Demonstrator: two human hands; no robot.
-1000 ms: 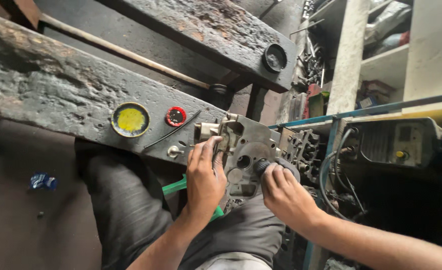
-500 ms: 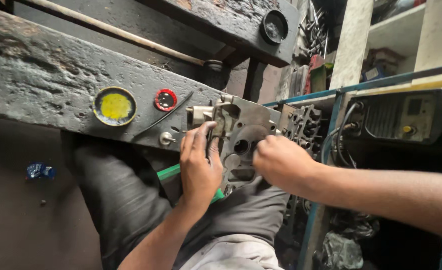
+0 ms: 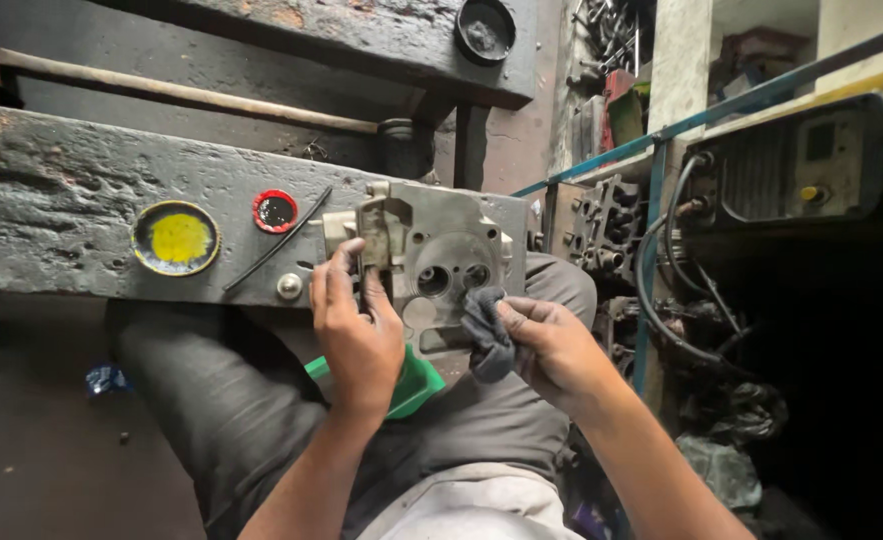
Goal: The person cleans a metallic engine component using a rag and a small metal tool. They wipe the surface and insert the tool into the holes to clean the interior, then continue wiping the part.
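Grey metal casting steadied by left hand; yellow-centred round lid lies left.

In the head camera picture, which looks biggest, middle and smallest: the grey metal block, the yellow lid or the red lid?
1. Grey metal block, held by the left hand, looks biggest by far, though it sits nearer the camera.
2. Yellow lid.
3. Red lid, smallest.

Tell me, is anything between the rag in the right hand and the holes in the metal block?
Nothing visible. The right hand holds the dark rag right against the metal block, just below its two round holes. The left hand grips the block's left side, clear of them.
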